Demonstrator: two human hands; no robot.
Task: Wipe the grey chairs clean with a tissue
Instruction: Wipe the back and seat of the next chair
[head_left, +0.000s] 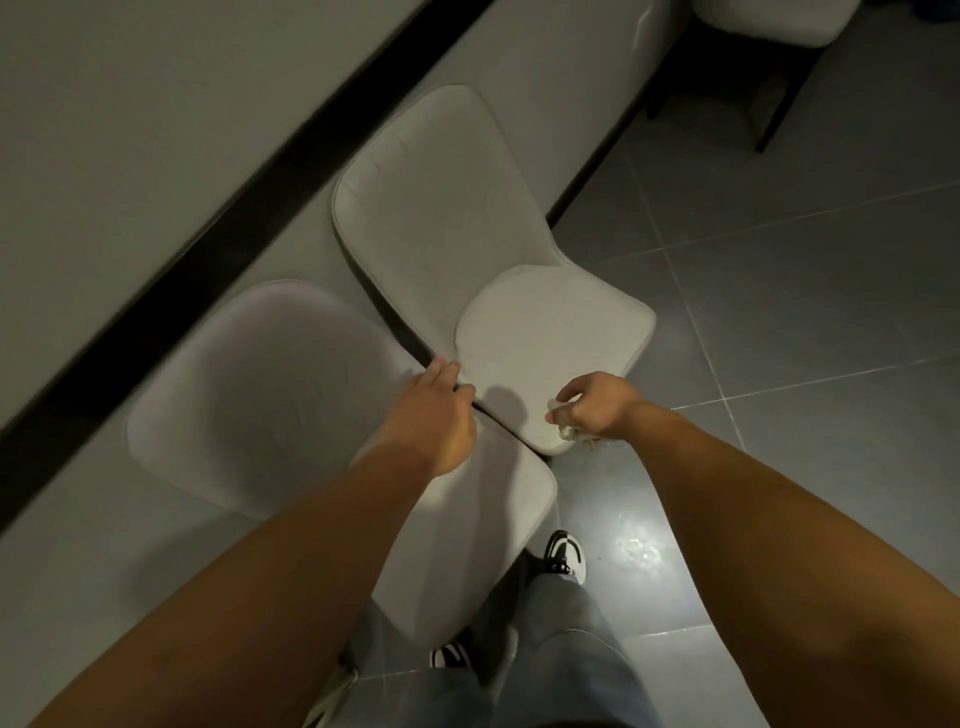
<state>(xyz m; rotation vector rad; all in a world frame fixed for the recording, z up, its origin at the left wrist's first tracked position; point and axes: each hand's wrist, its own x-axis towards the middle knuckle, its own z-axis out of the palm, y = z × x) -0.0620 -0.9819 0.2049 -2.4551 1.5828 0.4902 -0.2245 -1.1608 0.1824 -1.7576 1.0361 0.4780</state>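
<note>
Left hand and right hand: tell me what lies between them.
In the head view, only bare seat cushion of the far grey chair, shadowed, lies between the left hand and the right hand gripping the tissue.

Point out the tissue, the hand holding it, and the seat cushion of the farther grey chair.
tissue (563, 430), head view, on the crumpled wad below the fingers.
right hand (597, 402), head view, on the back of the hand.
seat cushion (545, 332), head view, on its bare middle.

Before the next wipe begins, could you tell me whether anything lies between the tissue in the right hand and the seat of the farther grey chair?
Nothing visible does. The right hand holds the crumpled white tissue at the near corner of the farther grey padded chair; its seat is bare. The left hand rests at its left edge.
</note>
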